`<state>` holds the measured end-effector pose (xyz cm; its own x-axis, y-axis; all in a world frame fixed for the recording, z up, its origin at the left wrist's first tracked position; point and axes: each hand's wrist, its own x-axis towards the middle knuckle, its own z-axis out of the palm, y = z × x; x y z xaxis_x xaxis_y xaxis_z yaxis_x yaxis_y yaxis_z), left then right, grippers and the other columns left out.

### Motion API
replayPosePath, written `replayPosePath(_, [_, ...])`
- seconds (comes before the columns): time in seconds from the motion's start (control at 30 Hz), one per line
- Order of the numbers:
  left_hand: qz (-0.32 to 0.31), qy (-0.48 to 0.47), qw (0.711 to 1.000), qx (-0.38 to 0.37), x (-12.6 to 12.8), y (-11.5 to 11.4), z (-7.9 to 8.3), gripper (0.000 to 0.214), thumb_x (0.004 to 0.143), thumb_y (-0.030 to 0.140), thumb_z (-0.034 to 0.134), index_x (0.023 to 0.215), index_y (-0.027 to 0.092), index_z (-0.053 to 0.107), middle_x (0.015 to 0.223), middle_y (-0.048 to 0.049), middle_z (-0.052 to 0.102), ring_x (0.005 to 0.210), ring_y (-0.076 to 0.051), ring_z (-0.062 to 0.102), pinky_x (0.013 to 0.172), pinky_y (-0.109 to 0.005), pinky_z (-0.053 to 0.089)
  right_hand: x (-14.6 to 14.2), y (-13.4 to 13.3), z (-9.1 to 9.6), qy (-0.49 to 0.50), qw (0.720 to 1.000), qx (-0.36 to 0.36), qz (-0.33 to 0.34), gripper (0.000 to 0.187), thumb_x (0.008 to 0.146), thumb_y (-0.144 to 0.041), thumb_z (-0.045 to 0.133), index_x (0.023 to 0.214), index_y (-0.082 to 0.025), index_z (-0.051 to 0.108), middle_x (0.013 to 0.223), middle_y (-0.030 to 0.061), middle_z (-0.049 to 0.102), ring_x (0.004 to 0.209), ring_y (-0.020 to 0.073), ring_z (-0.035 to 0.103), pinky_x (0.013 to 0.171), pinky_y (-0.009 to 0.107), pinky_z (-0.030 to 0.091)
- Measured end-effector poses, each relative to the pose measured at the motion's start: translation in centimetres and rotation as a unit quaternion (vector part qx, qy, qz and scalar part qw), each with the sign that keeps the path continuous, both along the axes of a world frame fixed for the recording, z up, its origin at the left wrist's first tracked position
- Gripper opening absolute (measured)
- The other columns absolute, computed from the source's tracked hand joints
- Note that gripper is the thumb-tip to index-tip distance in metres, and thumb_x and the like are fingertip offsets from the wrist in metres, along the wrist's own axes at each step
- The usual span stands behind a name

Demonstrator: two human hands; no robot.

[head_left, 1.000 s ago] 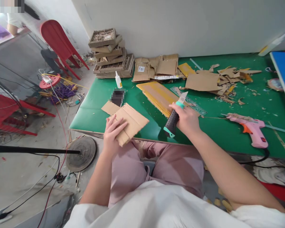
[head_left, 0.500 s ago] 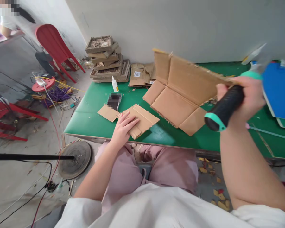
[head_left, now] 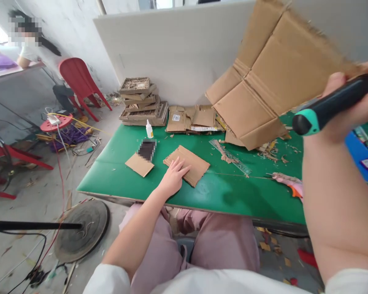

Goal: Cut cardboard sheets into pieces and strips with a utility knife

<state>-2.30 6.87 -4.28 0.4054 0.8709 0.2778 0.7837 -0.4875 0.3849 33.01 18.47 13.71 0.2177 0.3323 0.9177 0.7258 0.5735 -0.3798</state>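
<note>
My left hand lies with fingers spread on a small cut piece of cardboard near the table's front edge. Raised at the right, my right hand is closed around a tool with a black-and-teal handle; its working end is out of view. The same hand also grips the edge of a large creased cardboard sheet, held up off the table. Left of my left hand, a smaller cardboard piece lies against a dark, blurred-out phone-like object.
On the green table stand a glue bottle and stacked cardboard trays. Flattened cardboard, a clear ruler and a pink glue gun lie farther right. Another person sits at the far left.
My right hand has lifted the large cardboard sheet up and to the right, with the tool still in it. The ruler and glue gun now show. My left hand stays on the small piece.
</note>
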Motion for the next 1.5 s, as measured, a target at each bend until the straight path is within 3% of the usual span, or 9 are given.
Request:
replayPosePath(0.1, [0.017,-0.022,1.0,0.011,-0.1,0.1,0.0,0.06,0.072,-0.004,0.037,0.126,0.016,0.056,0.135,-0.0157,0.051,0.139,-0.03,0.028,0.11,-0.056,0.031,-1.6,3.1,-0.6,0.007,0.991,0.036,-0.126,0.026,0.08,-0.035,0.057,0.092,-0.012,0.062,0.087,0.0111,0.064,0.083,0.0193,0.06,0.078,0.033,0.044])
replayPosePath(0.27, [0.036,-0.059,0.997,0.021,-0.2,0.4,-0.1,0.057,0.075,-0.003,0.036,0.123,0.017,0.057,0.13,-0.0133,0.056,0.136,-0.029,0.033,0.108,-0.053,0.037,-1.9,9.6,-3.3,0.049,0.98,-0.062,-0.185,0.017,0.076,-0.024,0.061,0.091,-0.016,0.061,0.088,0.0133,0.066,0.078,0.0199,0.062,0.071,0.03,0.043])
replayPosePath(0.4, [0.031,-0.067,0.997,0.026,-0.4,0.7,-0.1,0.059,0.073,-0.005,0.035,0.123,0.017,0.057,0.129,-0.0127,0.057,0.136,-0.03,0.034,0.107,-0.053,0.038,-2.0,12.2,-6.2,0.015,0.965,-0.132,-0.227,0.02,0.081,-0.03,0.055,0.095,-0.017,0.061,0.082,0.0143,0.065,0.077,0.0229,0.06,0.07,0.032,0.039])
replayPosePath(0.57, [0.013,-0.062,0.998,0.004,-0.4,0.6,0.5,0.06,0.072,-0.008,0.033,0.121,0.016,0.058,0.126,-0.0125,0.058,0.136,-0.031,0.033,0.107,-0.055,0.038,-3.9,11.6,-10.5,-0.083,0.957,-0.198,-0.196,0.03,0.088,-0.037,0.043,0.101,-0.019,0.063,0.073,0.0086,0.063,0.071,0.0206,0.058,0.064,0.03,0.036])
replayPosePath(0.73, [0.001,-0.054,0.999,-0.006,-0.4,0.3,1.0,0.062,0.071,-0.008,0.033,0.122,0.018,0.057,0.126,-0.0109,0.058,0.137,-0.03,0.033,0.108,-0.055,0.037,-5.7,9.9,-13.8,-0.236,0.885,-0.354,-0.189,0.038,0.09,-0.024,0.031,0.115,-0.021,0.059,0.079,0.0095,0.065,0.072,0.0226,0.058,0.062,0.03,0.035])
replayPosePath(1.07, [0.014,-0.097,0.995,-0.032,-0.7,0.2,1.5,0.062,0.072,-0.006,0.033,0.125,0.016,0.055,0.133,-0.0121,0.054,0.137,-0.029,0.033,0.107,-0.052,0.037,-7.5,8.7,-15.0,-0.366,0.815,-0.436,-0.106,0.037,0.087,-0.028,0.045,0.122,-0.02,0.053,0.109,0.013,0.066,0.104,0.0256,0.058,0.079,0.032,0.043])
replayPosePath(1.17, [0.036,-0.085,0.995,-0.04,-0.4,2.9,3.6,0.058,0.077,-0.002,0.035,0.129,0.017,0.052,0.139,-0.0126,0.049,0.137,-0.027,0.033,0.109,-0.049,0.035,-7.5,8.7,-14.7,-0.374,0.792,-0.468,-0.118,0.038,0.088,-0.019,0.042,0.125,-0.021,0.051,0.108,0.0137,0.065,0.101,0.0247,0.06,0.077,0.034,0.045])
replayPosePath(1.3, [0.083,-0.01,0.993,-0.08,1.4,10.3,6.2,0.051,0.083,0.005,0.041,0.131,0.019,0.051,0.144,-0.0126,0.042,0.137,-0.027,0.034,0.109,-0.044,0.034,-7.7,9.0,-14.5,-0.373,0.765,-0.504,-0.147,0.034,0.09,-0.029,0.049,0.122,-0.019,0.052,0.105,0.0087,0.063,0.091,0.0189,0.062,0.076,0.036,0.051])
replayPosePath(1.5, [0.123,0.002,0.989,-0.081,5.0,21.3,6.0,0.036,0.092,0.034,0.047,0.125,0.021,0.054,0.129,-0.0128,0.053,0.122,-0.027,0.049,0.101,-0.047,0.041,-7.7,9.8,-14.4,-0.385,0.765,-0.491,-0.16,0.032,0.089,-0.032,0.052,0.117,-0.016,0.055,0.106,0.0078,0.062,0.09,0.0167,0.061,0.077,0.035,0.052])
